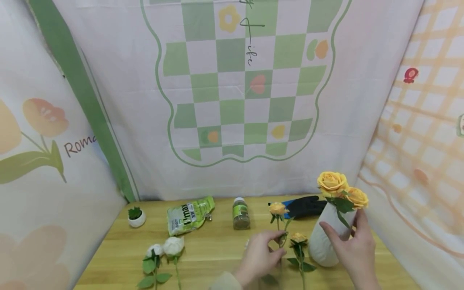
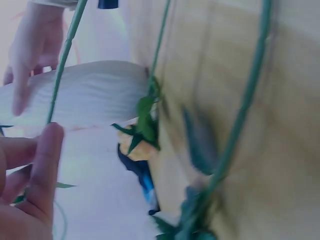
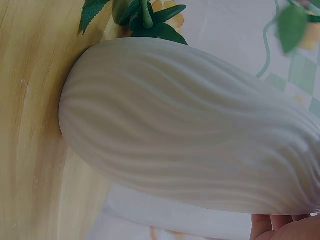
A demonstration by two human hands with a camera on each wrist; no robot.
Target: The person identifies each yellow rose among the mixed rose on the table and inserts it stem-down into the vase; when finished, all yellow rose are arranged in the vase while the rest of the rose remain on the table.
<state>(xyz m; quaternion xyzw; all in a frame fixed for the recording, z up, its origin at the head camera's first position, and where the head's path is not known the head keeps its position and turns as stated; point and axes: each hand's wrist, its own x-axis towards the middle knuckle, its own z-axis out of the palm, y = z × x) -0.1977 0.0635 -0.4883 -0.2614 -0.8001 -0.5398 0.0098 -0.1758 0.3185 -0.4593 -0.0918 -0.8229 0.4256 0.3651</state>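
Note:
My left hand [image 1: 262, 254] pinches the stem of a yellow rose [image 1: 278, 208], held upright left of the vase. In the left wrist view its thin green stem [image 2: 63, 67] runs past my fingertips. The ribbed white vase [image 1: 324, 244] tilts a little, with two yellow roses [image 1: 332, 184] standing in its mouth. My right hand [image 1: 357, 250] grips the vase near the top, thumb in front and fingers round the far side. The right wrist view shows those fingers [image 3: 280, 225] along the vase's edge. Another yellow rose [image 1: 299, 238] lies on the table between both hands.
Two white roses [image 1: 173, 246] lie at the front left of the wooden table [image 1: 214, 257]. Farther back are a small potted plant [image 1: 136, 217], a green pouch [image 1: 189, 216], a bottle with a green label [image 1: 241, 213] and a black-and-blue glove [image 1: 306, 207].

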